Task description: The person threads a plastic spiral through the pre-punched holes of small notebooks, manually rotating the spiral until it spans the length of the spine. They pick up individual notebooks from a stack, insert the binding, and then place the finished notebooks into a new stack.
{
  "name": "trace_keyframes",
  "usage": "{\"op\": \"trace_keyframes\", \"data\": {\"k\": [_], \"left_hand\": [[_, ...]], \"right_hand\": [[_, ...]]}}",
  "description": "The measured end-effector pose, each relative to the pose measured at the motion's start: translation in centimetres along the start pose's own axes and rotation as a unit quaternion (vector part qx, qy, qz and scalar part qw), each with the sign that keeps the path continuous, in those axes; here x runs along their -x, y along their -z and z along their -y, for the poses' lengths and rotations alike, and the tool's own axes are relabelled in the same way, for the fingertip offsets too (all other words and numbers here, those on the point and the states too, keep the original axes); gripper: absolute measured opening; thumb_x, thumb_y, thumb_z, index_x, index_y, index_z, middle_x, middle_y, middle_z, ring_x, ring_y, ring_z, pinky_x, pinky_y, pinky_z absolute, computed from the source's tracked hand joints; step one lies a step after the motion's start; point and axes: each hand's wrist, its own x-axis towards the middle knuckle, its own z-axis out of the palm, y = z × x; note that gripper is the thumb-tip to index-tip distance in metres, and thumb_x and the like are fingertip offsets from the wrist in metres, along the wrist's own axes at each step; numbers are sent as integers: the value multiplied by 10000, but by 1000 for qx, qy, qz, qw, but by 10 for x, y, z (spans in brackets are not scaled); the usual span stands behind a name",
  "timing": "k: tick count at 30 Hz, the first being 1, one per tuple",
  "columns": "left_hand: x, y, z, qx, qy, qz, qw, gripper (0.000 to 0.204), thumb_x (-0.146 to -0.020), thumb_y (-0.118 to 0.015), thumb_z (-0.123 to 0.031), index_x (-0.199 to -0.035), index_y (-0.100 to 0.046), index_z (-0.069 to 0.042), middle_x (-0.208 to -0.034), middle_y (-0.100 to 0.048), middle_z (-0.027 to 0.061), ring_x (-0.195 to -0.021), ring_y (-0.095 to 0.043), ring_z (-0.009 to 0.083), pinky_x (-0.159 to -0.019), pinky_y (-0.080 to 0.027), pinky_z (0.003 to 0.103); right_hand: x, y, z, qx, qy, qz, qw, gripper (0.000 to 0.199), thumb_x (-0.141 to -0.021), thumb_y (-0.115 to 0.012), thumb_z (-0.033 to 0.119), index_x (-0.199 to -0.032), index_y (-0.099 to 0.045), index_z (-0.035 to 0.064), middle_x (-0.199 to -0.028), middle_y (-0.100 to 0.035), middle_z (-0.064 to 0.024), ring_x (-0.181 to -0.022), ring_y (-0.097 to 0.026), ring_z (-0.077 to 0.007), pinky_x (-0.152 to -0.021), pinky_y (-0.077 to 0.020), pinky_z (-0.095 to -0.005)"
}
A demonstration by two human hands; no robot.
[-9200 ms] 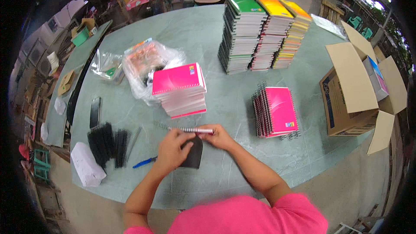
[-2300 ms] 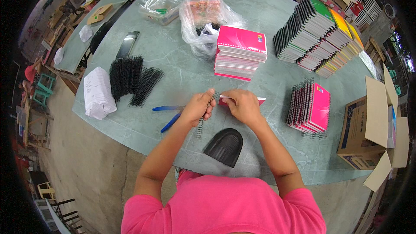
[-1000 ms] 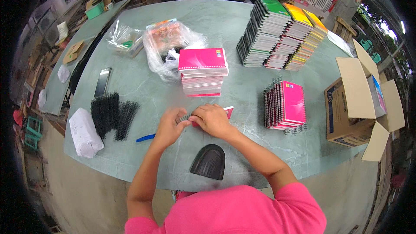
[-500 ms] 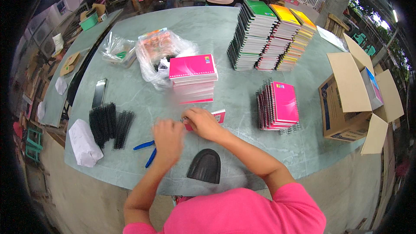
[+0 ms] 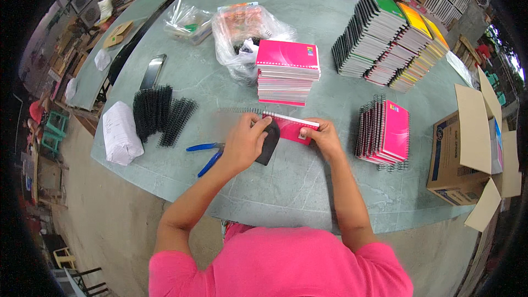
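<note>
One pink notebook [image 5: 290,128] lies near the front edge of the grey-green table [image 5: 308,187], held between both hands. The left hand [image 5: 245,142] closes on its left end, fingertips at the binding edge, where a black wire coil [image 5: 239,110] sticks out to the left; a dark curved tool [image 5: 268,142] lies under this hand. The right hand [image 5: 325,137] pinches the notebook's right end with curled fingers.

Just behind stands one stack of pink notebooks [image 5: 288,71] lying flat. To the right, one row of bound pink notebooks [image 5: 384,132] stands on edge. At the far right rise three tall stacks [image 5: 391,44], topped green, orange and yellow.

To the left lies one pair of blue-handled pliers [image 5: 206,154], then one heap of black coils [image 5: 159,113], too many to count, one white wrapped bundle [image 5: 120,133] and one dark phone [image 5: 153,71].

Two clear plastic bags sit behind: the larger bag [image 5: 247,33] holds colourful covers, the smaller bag [image 5: 188,22] small items I cannot make out. One open cardboard box [image 5: 467,148] stands at the right edge with a colourful notebook showing inside.
</note>
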Motion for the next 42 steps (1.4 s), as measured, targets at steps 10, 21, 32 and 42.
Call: {"op": "trace_keyframes", "data": {"k": [10,21,32,42], "left_hand": [[-13,21,-9,22,6,13,1000,297,-704,-669,-48,-995,-656,-104,-882,-538,123,-853,-517,275,-775,-421,360],[-33,7,-22,16,45,-110,993,389,-695,-683,-19,-1067,-637,-123,-931,-514,118,-861,-542,274,-763,-447,343],[-26,-10,-20,50,-18,169,984,333,-718,-667,-54,-1043,-623,-114,-934,-545,125,-866,-556,294,-777,-451,356],[-57,-6,-34,47,19,-91,995,233,-730,-647,-38,-961,-617,-48,-924,-559,111,-875,-573,272,-770,-458,351]], "right_hand": [[-5,-19,-17,-40,59,8,997,191,-796,-664,56,-980,-656,9,-866,-658,-17,-771,-580,-83,-703,-463,-228],[-2,-21,-19,-25,49,25,998,195,-792,-657,34,-986,-652,7,-904,-665,-21,-820,-585,-83,-754,-463,-234],[-6,-20,-27,-5,72,39,997,218,-837,-576,-15,-1047,-629,1,-943,-658,-13,-871,-571,-74,-806,-452,-241],[-4,-22,-34,53,95,51,993,258,-854,-529,-37,-1098,-607,1,-995,-657,-38,-915,-573,-88,-833,-451,-247]]}}
